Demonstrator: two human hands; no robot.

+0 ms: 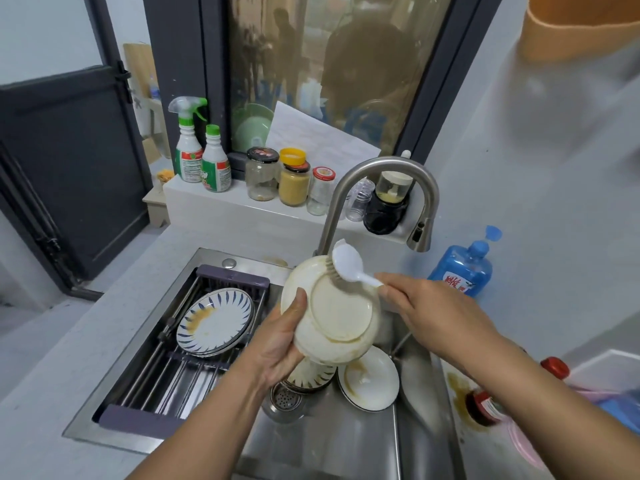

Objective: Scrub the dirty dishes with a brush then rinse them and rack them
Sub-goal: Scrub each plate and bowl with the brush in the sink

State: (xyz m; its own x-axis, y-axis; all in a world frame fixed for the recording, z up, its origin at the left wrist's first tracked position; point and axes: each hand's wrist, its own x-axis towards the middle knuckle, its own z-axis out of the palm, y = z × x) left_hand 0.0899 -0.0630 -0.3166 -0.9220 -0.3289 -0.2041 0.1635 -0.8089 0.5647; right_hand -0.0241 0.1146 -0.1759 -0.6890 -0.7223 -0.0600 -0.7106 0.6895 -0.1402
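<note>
Gripping a round white plate by its near-left edge, the left hand has its thumb over the rim and its fingers curled behind. The plate is tilted with its stained underside and raised foot ring towards the camera. The right hand pinches the thin handle of one white plastic brush. Its oval head lies beyond the fingertips, with pale bristles pressed on the plate's upper edge.

Directly below both hands, two more soiled white plates lie in the stainless-steel sink. One plate is smeared brown; the other is half hidden under the held plate and touches a round perforated strainer.

Left of the left fingers, a rod-type drying rack with purple end bars spans the sink. It carries a blue-petal plate, brown-streaked, with other rims beneath it; how many cannot be told.

Beyond the brush arches one brushed-metal faucet. Right of the right fingers stands a blue pump bottle whose red-and-white label is not legible.

Farther off, the ledge holds a spray bottle and a capped bottle, both white with green-and-red labels too small to read. It also holds three lidded glass jars, with a black lid, a yellow lid and a red-and-white lid.
</note>
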